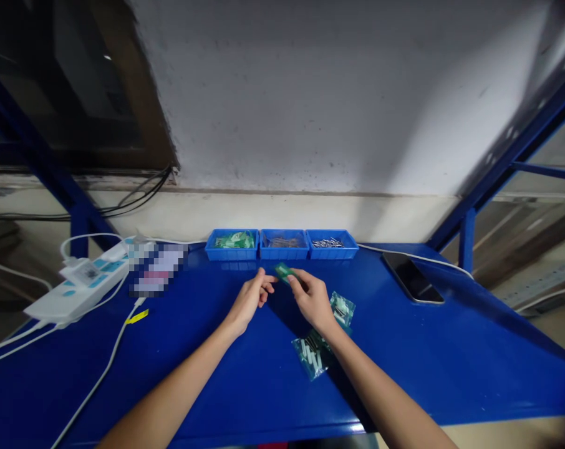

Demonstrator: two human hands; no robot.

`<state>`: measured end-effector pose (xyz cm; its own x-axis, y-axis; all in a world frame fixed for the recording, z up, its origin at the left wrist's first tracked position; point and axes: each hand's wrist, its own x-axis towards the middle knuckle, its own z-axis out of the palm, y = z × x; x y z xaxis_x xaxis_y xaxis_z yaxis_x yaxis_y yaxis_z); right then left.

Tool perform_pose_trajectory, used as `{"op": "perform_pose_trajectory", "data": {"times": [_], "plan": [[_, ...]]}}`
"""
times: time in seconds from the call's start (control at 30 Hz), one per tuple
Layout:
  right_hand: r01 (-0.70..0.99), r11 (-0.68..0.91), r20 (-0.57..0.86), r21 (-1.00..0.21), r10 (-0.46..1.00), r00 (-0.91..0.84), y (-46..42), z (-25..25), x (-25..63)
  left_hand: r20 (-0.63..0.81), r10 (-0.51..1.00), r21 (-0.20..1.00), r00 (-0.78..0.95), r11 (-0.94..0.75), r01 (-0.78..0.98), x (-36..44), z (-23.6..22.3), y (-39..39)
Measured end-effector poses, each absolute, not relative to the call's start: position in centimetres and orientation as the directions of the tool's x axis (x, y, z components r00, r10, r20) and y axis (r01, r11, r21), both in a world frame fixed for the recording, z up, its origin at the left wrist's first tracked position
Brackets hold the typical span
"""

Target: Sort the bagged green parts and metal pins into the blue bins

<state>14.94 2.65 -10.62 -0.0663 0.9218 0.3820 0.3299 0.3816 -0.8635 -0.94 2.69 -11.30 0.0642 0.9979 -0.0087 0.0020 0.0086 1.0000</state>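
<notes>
My right hand (310,298) pinches a small green plastic bag (282,272) between thumb and fingers, a little in front of the row of blue bins. What the bag contains is too small to tell. My left hand (251,298) is just left of the bag, its index finger stretched towards it and its other fingers partly curled. I see nothing in that hand, and whether the fingertip touches the bag is unclear. Near my right wrist lie filled bags: one (342,308) beside it, another (310,355) with white plugs and dark screws, partly hidden by my forearm.
Three blue bins stand along the wall: the left bin (232,254) with green-and-white pieces, the middle bin (284,253) with brownish screws, the right bin (333,253) with silvery screws. A phone (412,277) lies right. A power strip (83,284) and cables occupy the left.
</notes>
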Motion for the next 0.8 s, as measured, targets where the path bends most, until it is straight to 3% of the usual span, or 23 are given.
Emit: {"op": "perform_pose_trajectory", "data": {"times": [0.07, 0.13, 0.33, 0.47, 0.53, 0.6, 0.7, 0.8], "plan": [[0.394, 0.464, 0.445, -0.794, 0.884, -0.144, 2.2, -10.4, 14.8, -0.109, 0.993, 0.983, 0.035, 0.113, -0.145, -1.2, -11.3, 3.0], [0.434, 0.512, 0.482, -0.741, 0.856, -0.186, 1.8, -10.2, 14.6, -0.113, 0.993, 0.973, 0.023, 0.115, -0.198, -1.3, -11.3, 3.2], [0.454, 0.504, 0.482, -0.735, 0.859, -0.174, 1.5, -10.1, 14.5, 0.04, 0.999, 0.995, 0.006, -0.039, -0.088, -1.4, -11.2, 3.1], [0.434, 0.33, 0.353, -0.838, 0.935, -0.029, 2.0, -10.1, 14.6, 0.337, 0.94, 0.929, -0.063, -0.32, 0.188, -1.6, -10.9, 2.7], [0.314, 0.197, 0.209, -0.929, 0.978, 0.005, 2.3, -10.0, 14.6, 0.496, 0.868, 0.802, 0.035, -0.473, 0.365, -1.4, -10.8, 2.3], [0.178, 0.108, 0.107, -0.978, 0.994, -0.013, 2.5, -10.0, 14.7, 0.557, 0.818, 0.696, 0.145, -0.555, 0.455, -1.2, -10.8, 1.9], [0.121, 0.14, 0.139, -0.983, 0.99, -0.019, 2.7, -10.2, 14.8, 0.525, 0.81, 0.669, 0.261, -0.582, 0.462, -0.8, -10.8, 1.5], [0.256, 0.264, 0.273, -0.93, 0.962, 0.002, 2.6, -10.4, 14.8, 0.343, 0.895, 0.838, 0.284, -0.428, 0.339, -0.9, -10.7, 1.8]]}}
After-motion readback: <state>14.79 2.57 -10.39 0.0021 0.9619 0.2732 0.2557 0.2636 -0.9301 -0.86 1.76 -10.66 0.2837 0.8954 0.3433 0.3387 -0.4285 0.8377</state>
